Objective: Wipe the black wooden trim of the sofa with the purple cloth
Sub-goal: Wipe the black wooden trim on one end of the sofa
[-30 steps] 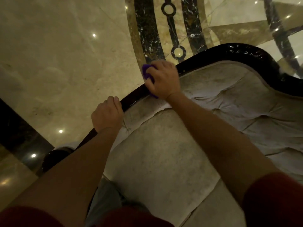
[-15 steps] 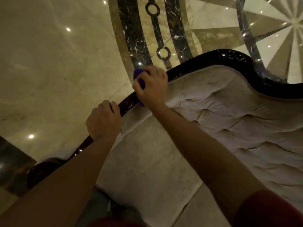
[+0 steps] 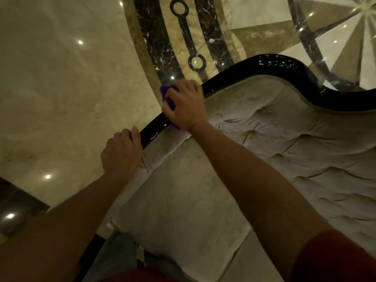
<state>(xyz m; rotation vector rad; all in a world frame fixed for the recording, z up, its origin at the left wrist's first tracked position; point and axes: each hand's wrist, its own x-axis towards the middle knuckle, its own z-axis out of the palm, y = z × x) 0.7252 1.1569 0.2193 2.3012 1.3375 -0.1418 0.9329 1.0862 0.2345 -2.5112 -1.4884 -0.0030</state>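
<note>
Gripping purple cloth [image 3: 167, 97]: right hand [image 3: 186, 104] | left hand [image 3: 122, 152] clasps black trim [image 3: 270, 64]

Glossy beige marble floor [image 3: 61, 94] fills the left and top, dotted with bright light reflections [image 3: 48, 176]. A curved inlay of 2 dark veined bands [image 3: 154, 43] runs across it, with ring shapes [image 3: 196, 62] on a tan strip between them. Top right, a fan-shaped inlay pattern [image 3: 350, 27] in tan and cream. A dark floor strip [image 3: 14, 208] lies at lower left.
</note>
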